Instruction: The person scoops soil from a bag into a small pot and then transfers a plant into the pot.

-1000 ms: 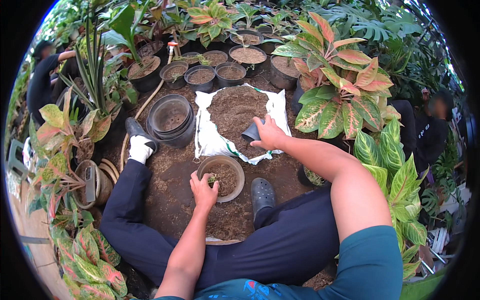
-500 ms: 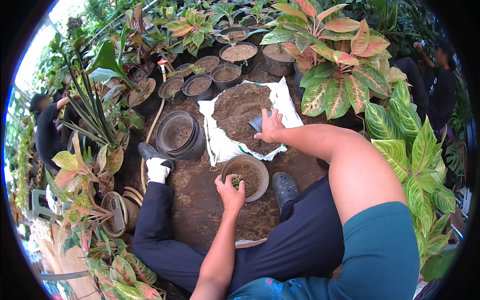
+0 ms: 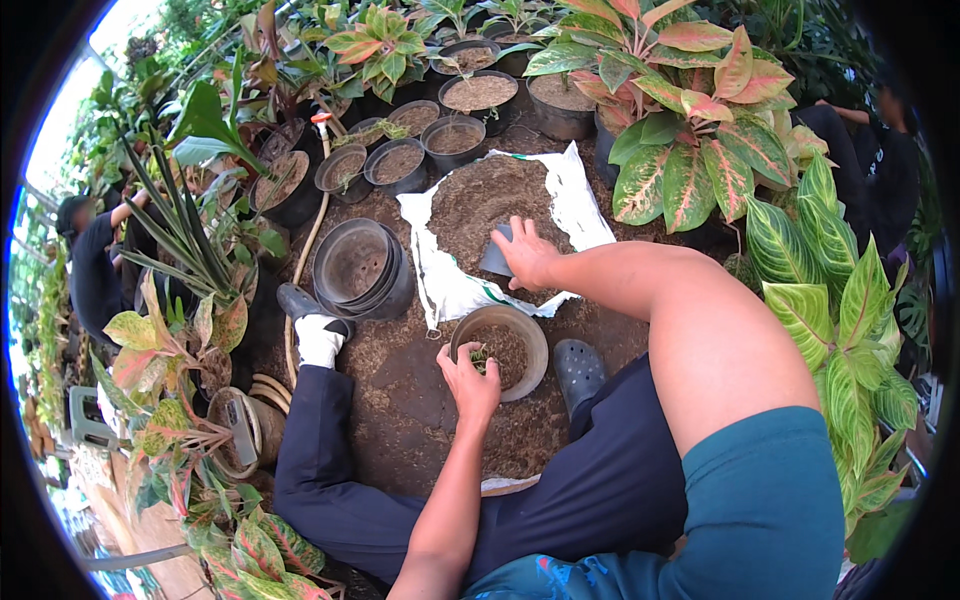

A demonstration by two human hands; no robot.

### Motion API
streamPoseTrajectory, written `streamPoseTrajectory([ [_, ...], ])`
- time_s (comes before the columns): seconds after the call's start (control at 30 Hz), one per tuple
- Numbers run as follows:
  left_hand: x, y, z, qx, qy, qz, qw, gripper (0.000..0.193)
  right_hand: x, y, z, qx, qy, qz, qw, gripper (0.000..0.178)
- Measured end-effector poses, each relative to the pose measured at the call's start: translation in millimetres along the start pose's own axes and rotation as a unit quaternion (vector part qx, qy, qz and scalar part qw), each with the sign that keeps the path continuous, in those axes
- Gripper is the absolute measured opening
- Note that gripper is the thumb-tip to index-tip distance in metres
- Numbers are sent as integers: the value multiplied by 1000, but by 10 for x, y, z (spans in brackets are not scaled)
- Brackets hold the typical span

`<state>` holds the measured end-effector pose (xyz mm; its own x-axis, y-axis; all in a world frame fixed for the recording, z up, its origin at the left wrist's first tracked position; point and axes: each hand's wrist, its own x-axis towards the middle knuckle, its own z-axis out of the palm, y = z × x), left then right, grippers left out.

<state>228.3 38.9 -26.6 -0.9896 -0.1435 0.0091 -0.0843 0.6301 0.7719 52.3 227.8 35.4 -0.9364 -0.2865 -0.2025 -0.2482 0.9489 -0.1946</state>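
In front of me a grey-brown round pot (image 3: 537, 352) stands on the ground with dark soil inside. My left hand (image 3: 470, 388) reaches over its near-left rim, fingers curled round a small green plant (image 3: 479, 354) in the pot. Farther off lies an opened white sack (image 3: 583, 208) with a heap of dark soil (image 3: 490, 203) on it. My right hand (image 3: 530, 256) grips a small dark grey plastic pot (image 3: 497, 256), tilted down against the soil; its mouth is hidden.
Left of the sack stands a stack of black pots (image 3: 362, 272). Several soil-filled pots (image 3: 397, 165) line the far side, beside a hose (image 3: 316, 225). Leafy potted plants (image 3: 690, 150) crowd both sides. One person (image 3: 95, 260) is at far left, another (image 3: 880, 160) at far right.
My right hand has moved left and slightly nearer across the soil with the small grey pot. The left hand stays at the plant; the whole view has shifted a little.
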Motion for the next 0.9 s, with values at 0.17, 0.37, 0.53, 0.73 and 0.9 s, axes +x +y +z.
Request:
streamPoseTrajectory([
  [0.17,37,-88,-18,8,6,-6,1000,40,135,-11,71,-28,-132,26,991,84],
  [0.37,86,-191,-46,21,8,-37,999,39,273,137,80,-12,-168,21,985,86],
  [0.53,99,-139,-37,15,2,-9,1000,42,213,134,89,12,-169,30,985,84],
  [0.73,115,59,7,7,-5,28,1000,46,209,171,128,24,-158,11,987,84],
  [0.9,106,32,-21,0,-9,5,1000,47,197,166,108,37,-169,-2,985,85],
])
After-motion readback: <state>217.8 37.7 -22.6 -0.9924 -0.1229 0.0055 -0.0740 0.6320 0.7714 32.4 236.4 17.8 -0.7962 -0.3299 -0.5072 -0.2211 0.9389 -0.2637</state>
